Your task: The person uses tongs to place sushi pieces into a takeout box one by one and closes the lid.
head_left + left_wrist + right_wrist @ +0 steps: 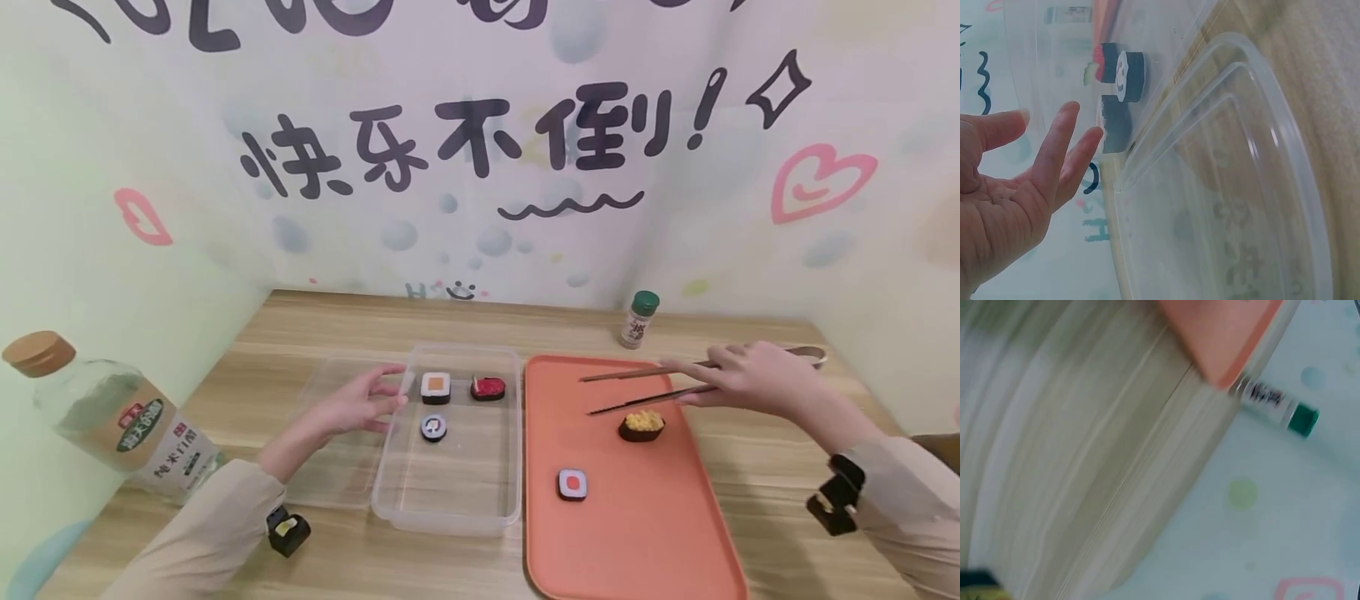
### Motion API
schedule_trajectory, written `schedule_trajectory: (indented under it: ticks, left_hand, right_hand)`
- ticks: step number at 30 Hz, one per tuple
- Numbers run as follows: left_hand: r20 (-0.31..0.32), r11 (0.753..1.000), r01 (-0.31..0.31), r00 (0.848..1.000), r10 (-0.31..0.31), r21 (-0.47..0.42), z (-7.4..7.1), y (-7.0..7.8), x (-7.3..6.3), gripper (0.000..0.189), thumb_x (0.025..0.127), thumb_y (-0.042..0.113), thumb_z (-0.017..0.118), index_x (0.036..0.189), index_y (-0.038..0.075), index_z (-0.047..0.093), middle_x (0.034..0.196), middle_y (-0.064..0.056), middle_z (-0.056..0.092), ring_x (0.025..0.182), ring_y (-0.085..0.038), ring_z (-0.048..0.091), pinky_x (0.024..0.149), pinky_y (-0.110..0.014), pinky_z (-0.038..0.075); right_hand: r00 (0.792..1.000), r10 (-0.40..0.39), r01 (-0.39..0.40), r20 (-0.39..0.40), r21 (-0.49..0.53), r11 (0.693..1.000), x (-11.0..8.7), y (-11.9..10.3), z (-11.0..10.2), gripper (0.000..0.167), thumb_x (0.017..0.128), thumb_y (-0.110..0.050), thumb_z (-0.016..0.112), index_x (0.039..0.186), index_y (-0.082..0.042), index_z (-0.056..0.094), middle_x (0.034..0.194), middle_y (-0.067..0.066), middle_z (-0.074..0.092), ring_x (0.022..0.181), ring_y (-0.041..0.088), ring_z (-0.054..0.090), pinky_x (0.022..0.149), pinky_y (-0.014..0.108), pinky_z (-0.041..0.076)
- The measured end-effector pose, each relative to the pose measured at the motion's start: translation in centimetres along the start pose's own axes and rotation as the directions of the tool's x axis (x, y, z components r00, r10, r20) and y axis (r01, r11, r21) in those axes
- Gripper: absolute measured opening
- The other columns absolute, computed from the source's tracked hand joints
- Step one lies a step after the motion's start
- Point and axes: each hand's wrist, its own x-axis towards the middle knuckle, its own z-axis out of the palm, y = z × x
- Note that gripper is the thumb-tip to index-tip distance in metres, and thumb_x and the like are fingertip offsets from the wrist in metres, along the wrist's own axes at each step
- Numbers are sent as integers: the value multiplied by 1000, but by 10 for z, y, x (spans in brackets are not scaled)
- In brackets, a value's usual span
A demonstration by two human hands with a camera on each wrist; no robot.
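Note:
In the head view my right hand (757, 382) grips wooden-looking tongs (630, 374), their tips spread apart above the orange tray (622, 542). Just below the tips sits a yellow-topped sushi (642, 422), and nearer the front lies a square roll with a red centre (572, 484). My left hand (352, 410) reaches to the left rim of a clear plastic container (450, 525), fingers loosely spread and holding nothing. Inside it are an orange-centred roll (435, 387), a red-topped sushi (488, 388) and a small round roll (433, 428). The right wrist view shows neither the hand nor the tongs.
A clear lid (337, 492) lies left of the container, under my left forearm. Far left stands a large bottle (138, 425) with an orange cap. Behind the tray is a green-capped seasoning shaker (637, 321). A printed cloth (465, 250) hangs along the table's back edge.

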Motion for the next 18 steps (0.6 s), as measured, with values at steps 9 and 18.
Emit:
schedule_trajectory:
  ticks: [9, 18]
  left_hand:
    - [8, 1000, 1, 1000, -1, 3, -1, 0, -1, 60, 93, 9, 49, 143, 0, 16, 134, -37, 35, 114, -44, 49, 82, -38, 56]
    - [-2, 1000, -4, 1000, 4, -2, -1, 1, -1, 60, 93, 8, 49, 142, -2, 16, 133, -37, 35, 112, -44, 50, 81, -38, 57]
  right_hand:
    - [996, 32, -37, 87, 55, 998, -47, 1, -13, 47, 95, -54, 26, 118, -26, 57, 53, -3, 36, 41, 9, 17, 34, 18, 11]
    - [995, 2, -8, 97, 61, 998, -42, 2, -19, 53, 96, -53, 24, 144, -30, 20, 54, -3, 37, 46, 4, 6, 36, 18, 7]
